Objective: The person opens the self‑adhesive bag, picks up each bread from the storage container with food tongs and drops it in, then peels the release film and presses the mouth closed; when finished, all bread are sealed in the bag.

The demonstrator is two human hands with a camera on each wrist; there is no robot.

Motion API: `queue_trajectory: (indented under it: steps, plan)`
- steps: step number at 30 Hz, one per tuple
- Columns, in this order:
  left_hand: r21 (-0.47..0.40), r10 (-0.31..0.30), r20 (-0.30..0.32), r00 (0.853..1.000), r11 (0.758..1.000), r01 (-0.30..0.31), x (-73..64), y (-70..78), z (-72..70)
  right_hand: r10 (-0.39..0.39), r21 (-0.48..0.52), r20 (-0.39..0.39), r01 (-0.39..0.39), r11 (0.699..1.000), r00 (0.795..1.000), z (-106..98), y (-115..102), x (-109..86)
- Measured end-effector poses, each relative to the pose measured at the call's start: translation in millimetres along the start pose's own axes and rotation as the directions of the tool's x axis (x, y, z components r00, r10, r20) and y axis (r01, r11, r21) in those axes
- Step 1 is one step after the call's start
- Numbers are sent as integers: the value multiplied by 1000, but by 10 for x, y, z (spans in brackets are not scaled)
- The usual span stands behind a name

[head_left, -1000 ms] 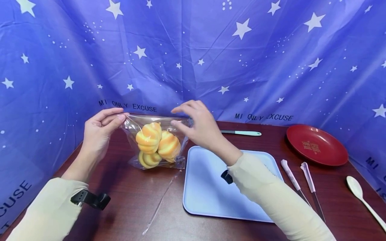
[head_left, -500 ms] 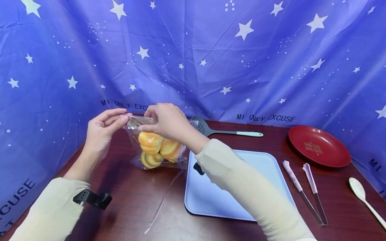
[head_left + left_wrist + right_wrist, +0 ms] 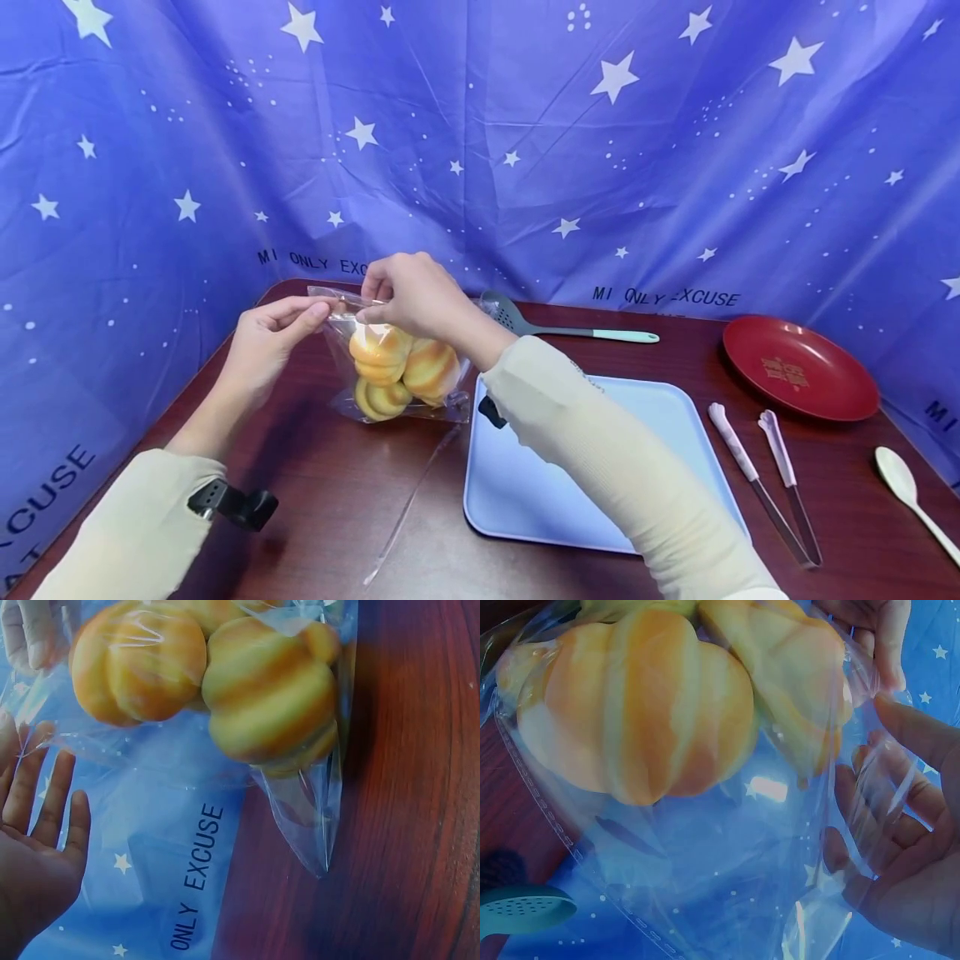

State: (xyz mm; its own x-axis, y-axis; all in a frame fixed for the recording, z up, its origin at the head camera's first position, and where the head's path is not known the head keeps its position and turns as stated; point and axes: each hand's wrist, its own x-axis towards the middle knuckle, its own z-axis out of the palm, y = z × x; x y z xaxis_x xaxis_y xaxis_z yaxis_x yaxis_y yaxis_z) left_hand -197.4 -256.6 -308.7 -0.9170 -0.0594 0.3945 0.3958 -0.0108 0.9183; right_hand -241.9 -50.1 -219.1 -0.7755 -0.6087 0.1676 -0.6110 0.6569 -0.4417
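A clear plastic bag (image 3: 456,408) stands upright on the table, holding 3 yellow-orange bread rolls (image 3: 431,372). My left hand (image 3: 264,337) pinches the bag's top left corner between thumb and fingers. Close beside it, my right hand (image 3: 420,287) pinches the bag's top edge from above. The right wrist view shows the right hand (image 3: 907,832) with its thumb and fingers on the film, near a striped roll (image 3: 641,712) inside. From the left wrist, two rolls and the lower corner of the bag are plain to see, with the left hand (image 3: 41,832) at the edge.
A pale blue tray (image 3: 555,492) lies right of the bag, beneath my right forearm. Behind it is a slotted turner (image 3: 626,336). Tongs (image 3: 783,467), a red plate (image 3: 802,367) and a cream spoon (image 3: 896,475) lie to the right. A thin clear strip (image 3: 412,504) lies in front.
My right hand has moved left from the bag's right side to its top edge near the left hand, and now grips it. My left hand has dipped slightly, still pinching the corner.
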Motion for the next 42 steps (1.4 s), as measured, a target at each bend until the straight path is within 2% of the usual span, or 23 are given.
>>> queue_trajectory:
  steps: [6,12,19,23,28,36,39,42]
  plan:
    - [-21,-25,-86,996,1000,23,6,13,34,11,-32,8,-11,999,1000,18,-42,1]
    - [-14,-14,-82,997,1000,13,4,13,46,49,-99,-13,-50,994,999,76,-65,-1]
    - [-26,8,-23,1000,1000,-9,10,5,17,54,-62,-6,-55,997,998,27,18,-40]
    - [-36,14,-6,1000,999,-14,17,-14,15,36,-63,10,-36,997,999,-21,89,-55]
    - [-49,16,-11,1000,999,-16,22,-26,30,-22,-73,4,23,997,1000,-61,166,-64]
    - [-47,-9,-106,994,999,4,16,-20,15,-110,-154,44,115,981,993,-167,285,-82]
    - [-48,0,-121,993,999,-6,9,-21,-16,-120,-123,73,129,984,990,-198,357,-107]
    - [-45,3,-125,992,999,-8,12,-25,-25,-113,-42,100,118,992,989,-222,416,-135]
